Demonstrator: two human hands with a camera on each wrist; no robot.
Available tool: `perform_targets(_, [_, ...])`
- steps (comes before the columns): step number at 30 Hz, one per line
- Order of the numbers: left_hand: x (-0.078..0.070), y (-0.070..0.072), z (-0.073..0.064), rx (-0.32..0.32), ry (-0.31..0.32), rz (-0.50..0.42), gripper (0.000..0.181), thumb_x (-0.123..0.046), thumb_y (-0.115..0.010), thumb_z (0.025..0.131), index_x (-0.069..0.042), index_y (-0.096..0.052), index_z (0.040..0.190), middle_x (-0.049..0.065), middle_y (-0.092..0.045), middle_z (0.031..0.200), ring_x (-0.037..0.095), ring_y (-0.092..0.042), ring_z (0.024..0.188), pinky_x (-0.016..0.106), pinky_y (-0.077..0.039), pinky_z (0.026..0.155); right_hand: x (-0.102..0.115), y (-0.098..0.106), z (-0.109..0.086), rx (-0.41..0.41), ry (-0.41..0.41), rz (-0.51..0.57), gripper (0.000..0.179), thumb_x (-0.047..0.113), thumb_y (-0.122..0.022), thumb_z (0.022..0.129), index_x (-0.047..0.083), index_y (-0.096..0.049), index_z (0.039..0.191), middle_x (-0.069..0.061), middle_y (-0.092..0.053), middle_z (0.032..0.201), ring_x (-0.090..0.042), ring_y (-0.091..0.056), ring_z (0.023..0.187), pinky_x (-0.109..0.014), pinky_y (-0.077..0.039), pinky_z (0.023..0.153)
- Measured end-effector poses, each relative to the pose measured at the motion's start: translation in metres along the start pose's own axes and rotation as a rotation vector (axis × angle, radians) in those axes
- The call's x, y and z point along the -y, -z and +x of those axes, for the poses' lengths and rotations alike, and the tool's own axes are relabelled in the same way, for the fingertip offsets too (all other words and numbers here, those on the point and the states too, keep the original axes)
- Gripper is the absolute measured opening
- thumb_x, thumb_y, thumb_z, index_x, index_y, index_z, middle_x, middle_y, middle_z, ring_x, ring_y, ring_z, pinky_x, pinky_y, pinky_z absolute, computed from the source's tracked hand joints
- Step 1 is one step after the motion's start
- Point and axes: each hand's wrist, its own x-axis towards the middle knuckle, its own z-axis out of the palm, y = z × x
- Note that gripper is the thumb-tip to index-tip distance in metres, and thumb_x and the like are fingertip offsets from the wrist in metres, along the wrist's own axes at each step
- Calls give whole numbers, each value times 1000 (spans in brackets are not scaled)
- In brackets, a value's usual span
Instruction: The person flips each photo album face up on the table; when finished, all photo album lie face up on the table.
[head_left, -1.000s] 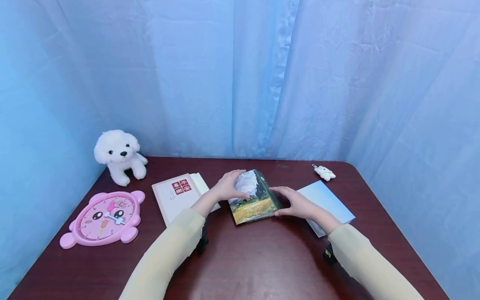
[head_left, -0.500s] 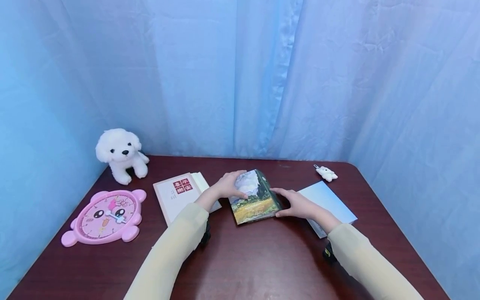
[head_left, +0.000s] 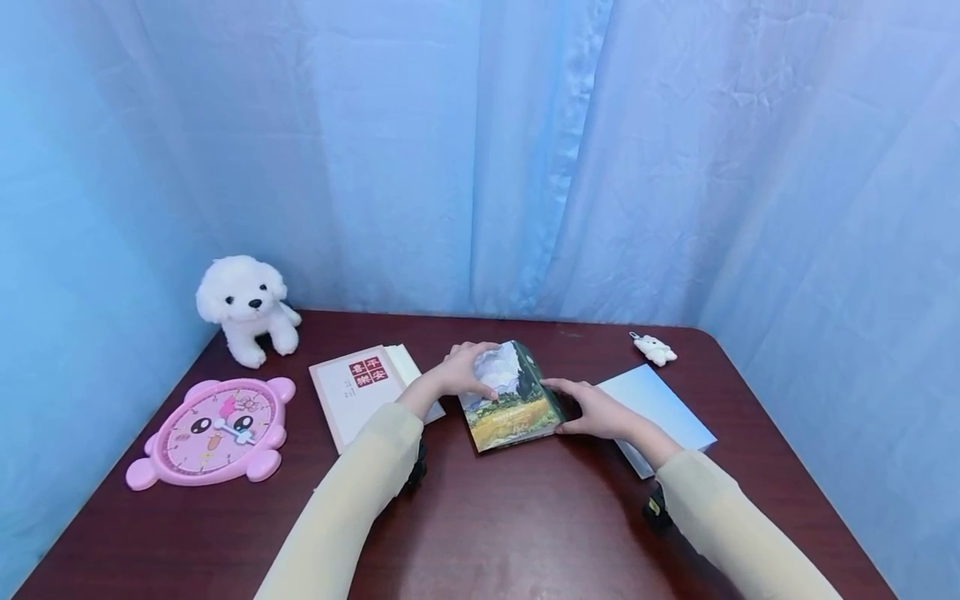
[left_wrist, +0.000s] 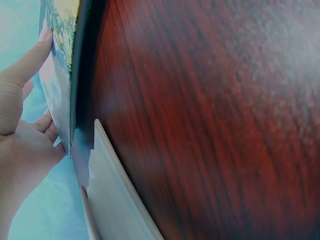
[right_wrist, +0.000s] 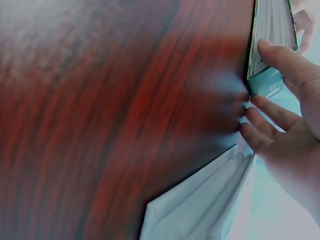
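A thick book (head_left: 517,417) with a painted landscape cover and dark green spine lies at mid-table. My left hand (head_left: 459,372) grips its left side, thumb on the cover and other fingers around the far edge. At the opposite side, my right hand (head_left: 592,410) holds the spine near its lower corner. The right wrist view shows that thumb (right_wrist: 282,57) against the page edges, with the fingers lower down by the spine and tabletop. The left wrist view shows my left thumb (left_wrist: 32,62) on the painted cover.
Left of the hands lies a white book (head_left: 367,400) with red squares, over a cream one (head_left: 402,364). A pale blue book (head_left: 663,408) lies under my right forearm. Around them are a pink toy clock (head_left: 213,437), plush dog (head_left: 243,304) and small plush charm (head_left: 655,350).
The head view has turned slightly left, so the scene sits a little further right. Both hands stay on the book, with almost no motion.
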Motion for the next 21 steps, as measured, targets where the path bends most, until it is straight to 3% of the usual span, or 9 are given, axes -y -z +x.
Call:
perform_targets(4, [-2,-1,0,-2,-3,1,87,-37,-81,73,-25,-36,146,11,-32,146,30,-25,132,51,-28,105,-4,-1,0,-10,34,84,75,21,-75,81,16,-36,146,-8,-47,141,-25,-46,127,-45,-43,100])
perform_targets(10, [-6,-1,-2,-20,-16,9,88,-39,-80,73,-27,-34,147,9,-32,146,27,-25,130,49,-30,103,0,2,-3,-30,65,238,75,9,-75,80,12,-37,145,-14,-44,141,-29,-57,113,-35,-53,85])
perform_targets(21, [-19,8,-10,-68,-82,44,88,-37,-82,72,-23,-36,146,11,-35,143,29,-27,129,49,-30,102,10,11,-12,-109,80,257,73,7,-76,78,14,-43,142,-13,-46,138,-26,-61,103,-32,-55,81])
